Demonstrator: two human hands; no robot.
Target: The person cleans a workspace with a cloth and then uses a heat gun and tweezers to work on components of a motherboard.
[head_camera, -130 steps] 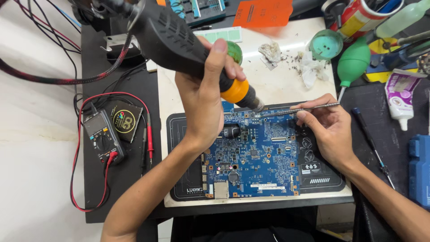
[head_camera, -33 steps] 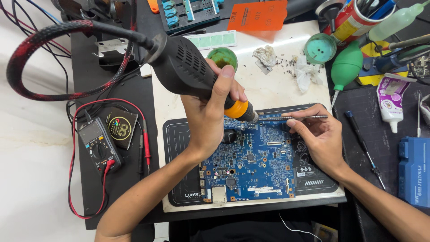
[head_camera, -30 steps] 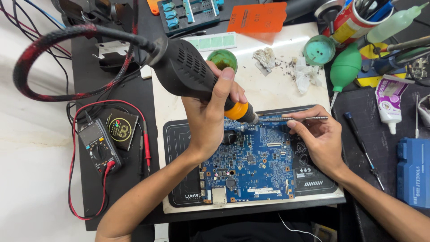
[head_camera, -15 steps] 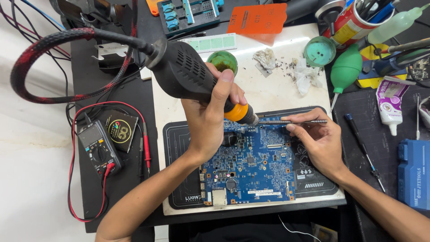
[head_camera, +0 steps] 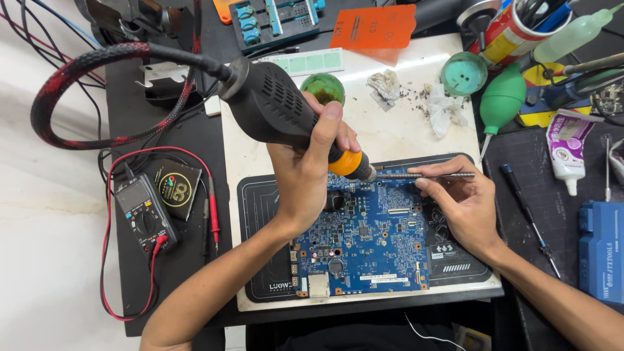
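Meter: at the far left of my view a multimeter (head_camera: pixel 144 213) lies on the dark bench (head_camera: pixel 188 136), its red lead looping round it.
Left hand: my left hand (head_camera: pixel 307 174) has its grip wrapped tight round the black heat gun (head_camera: pixel 276 110); its orange nozzle points down at the far edge of the board.
Board: the blue circuit board (head_camera: pixel 364 240) lies flat on a black mat (head_camera: pixel 260 240), near the middle, under both my hands.
Right hand: my right hand (head_camera: pixel 458 205) pinches thin tweezers (head_camera: pixel 422 175) between thumb and fingers; the tips lie just beside the nozzle.
Far right: a green bulb blower (head_camera: pixel 502 99) and a white tube (head_camera: pixel 564 153) lie apart from the board.
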